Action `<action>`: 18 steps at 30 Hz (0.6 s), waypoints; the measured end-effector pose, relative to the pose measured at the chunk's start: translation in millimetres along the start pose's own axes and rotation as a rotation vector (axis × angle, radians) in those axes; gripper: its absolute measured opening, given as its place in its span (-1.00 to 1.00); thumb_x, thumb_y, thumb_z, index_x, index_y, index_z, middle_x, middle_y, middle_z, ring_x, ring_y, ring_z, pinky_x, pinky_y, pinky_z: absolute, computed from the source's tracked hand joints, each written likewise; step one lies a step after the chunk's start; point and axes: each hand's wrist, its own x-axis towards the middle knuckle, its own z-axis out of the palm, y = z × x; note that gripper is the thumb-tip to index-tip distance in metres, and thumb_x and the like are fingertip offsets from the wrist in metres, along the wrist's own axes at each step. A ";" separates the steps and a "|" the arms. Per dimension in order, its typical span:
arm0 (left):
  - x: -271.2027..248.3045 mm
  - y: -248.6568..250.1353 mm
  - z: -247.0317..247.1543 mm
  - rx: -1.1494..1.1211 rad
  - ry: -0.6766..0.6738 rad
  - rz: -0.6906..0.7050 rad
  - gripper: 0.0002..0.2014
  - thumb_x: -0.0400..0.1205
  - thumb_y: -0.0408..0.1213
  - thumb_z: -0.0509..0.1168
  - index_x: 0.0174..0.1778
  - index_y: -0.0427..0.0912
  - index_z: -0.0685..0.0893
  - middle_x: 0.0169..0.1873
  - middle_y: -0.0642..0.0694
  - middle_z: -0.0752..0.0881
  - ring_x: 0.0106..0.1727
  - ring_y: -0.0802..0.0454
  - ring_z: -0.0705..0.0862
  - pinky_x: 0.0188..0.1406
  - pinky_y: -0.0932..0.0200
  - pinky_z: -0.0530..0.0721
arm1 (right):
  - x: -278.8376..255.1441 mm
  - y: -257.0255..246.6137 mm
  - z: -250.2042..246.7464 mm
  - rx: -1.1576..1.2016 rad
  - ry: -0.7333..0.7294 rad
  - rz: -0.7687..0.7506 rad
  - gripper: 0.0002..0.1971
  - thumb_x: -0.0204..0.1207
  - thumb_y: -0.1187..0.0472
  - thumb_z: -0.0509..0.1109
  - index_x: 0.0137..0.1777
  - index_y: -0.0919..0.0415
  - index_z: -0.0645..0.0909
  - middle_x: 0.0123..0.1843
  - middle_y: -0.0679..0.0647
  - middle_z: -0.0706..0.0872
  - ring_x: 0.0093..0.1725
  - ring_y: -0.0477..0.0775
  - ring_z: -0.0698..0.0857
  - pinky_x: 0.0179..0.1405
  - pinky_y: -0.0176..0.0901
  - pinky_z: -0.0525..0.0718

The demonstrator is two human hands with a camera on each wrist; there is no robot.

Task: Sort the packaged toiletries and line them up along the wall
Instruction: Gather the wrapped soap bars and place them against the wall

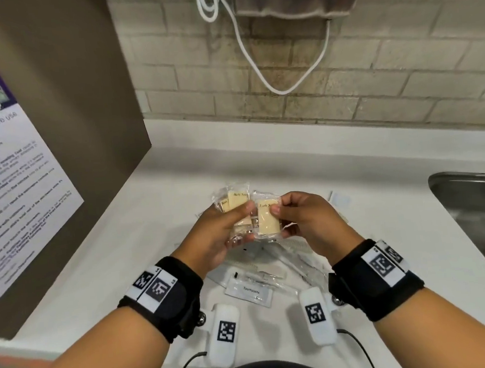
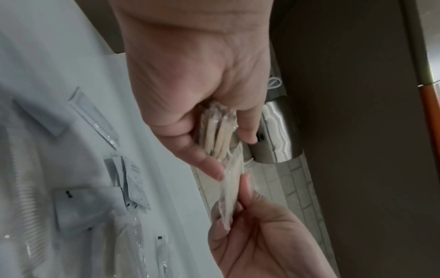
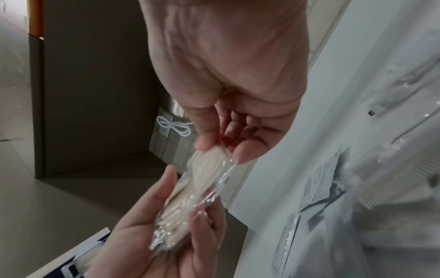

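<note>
Above the white counter (image 1: 103, 270) my left hand (image 1: 230, 228) grips a small stack of clear-wrapped cream bath soaps (image 1: 235, 203), thumb across the front. My right hand (image 1: 284, 218) pinches one more wrapped bath soap (image 1: 267, 221) right beside the stack, touching it. The left wrist view has the stack (image 2: 219, 135) edge-on between thumb and fingers, with the single soap (image 2: 229, 190) below it. In the right wrist view the single soap (image 3: 209, 165) is pinched at its end. Under my hands lie a toothpaste sachet (image 1: 248, 292) and clear-wrapped toothbrushes (image 1: 274, 268).
A tiled wall (image 1: 342, 68) runs along the back of the counter. A tall brown panel (image 1: 62, 90) with a printed notice (image 1: 11, 178) stands at the left. A steel sink (image 1: 481, 214) is at the right. A small white sachet (image 1: 339, 199) lies near the sink.
</note>
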 end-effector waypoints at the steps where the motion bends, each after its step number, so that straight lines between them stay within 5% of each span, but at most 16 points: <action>1: 0.0 -0.1 -1.1 -0.057 0.002 -0.038 -0.70 0.62 -0.26 0.33 0.24 -0.30 0.66 0.02 -0.26 0.81 -0.06 -0.14 0.81 -0.32 0.13 0.80 | -0.5 1.2 -2.4 0.008 0.008 0.009 -0.93 0.53 0.36 0.42 -0.17 0.33 0.61 -0.32 0.14 0.70 -0.38 0.07 0.63 -0.46 -0.17 0.63; 8: -0.1 -1.9 -6.5 -0.165 -0.042 -0.061 -0.64 0.61 -0.47 0.30 0.34 -0.46 0.56 0.09 -0.39 0.75 -0.02 -0.24 0.80 -0.07 -0.07 0.82 | 4.4 -10.1 -13.1 0.237 0.039 0.065 -0.87 0.51 0.35 0.43 -0.27 0.25 0.62 -0.43 0.08 0.60 -0.49 -0.01 0.58 -0.52 -0.22 0.68; 12: -1.1 -1.5 0.8 -0.146 -0.067 -0.002 -0.73 0.59 -0.48 0.31 0.22 -0.40 0.65 -0.03 -0.29 0.81 -0.08 -0.16 0.83 -0.19 0.03 0.83 | 4.6 -12.9 0.4 0.175 -0.010 0.035 -0.95 0.47 0.34 0.46 -0.18 0.29 0.65 -0.36 0.12 0.66 -0.43 0.04 0.61 -0.51 -0.16 0.67; 16: -3.6 -3.5 0.1 -0.074 -0.018 0.033 -0.59 0.46 -0.35 0.41 0.24 -0.36 0.67 0.02 -0.31 0.80 -0.01 -0.22 0.81 -0.09 -0.07 0.81 | 2.2 -6.4 11.3 0.120 -0.031 0.050 -0.95 0.45 0.32 0.50 -0.20 0.26 0.69 -0.27 0.16 0.75 -0.27 0.18 0.66 -0.24 0.03 0.65; 18: -3.1 -3.8 -0.2 -0.072 0.036 0.024 -0.59 0.49 -0.33 0.43 0.26 -0.36 0.67 0.04 -0.31 0.80 -0.05 -0.16 0.82 -0.27 0.05 0.81 | 1.4 -4.9 9.9 0.121 -0.005 0.041 -0.94 0.46 0.32 0.49 -0.21 0.26 0.67 -0.27 0.16 0.76 -0.28 0.15 0.68 -0.24 0.02 0.65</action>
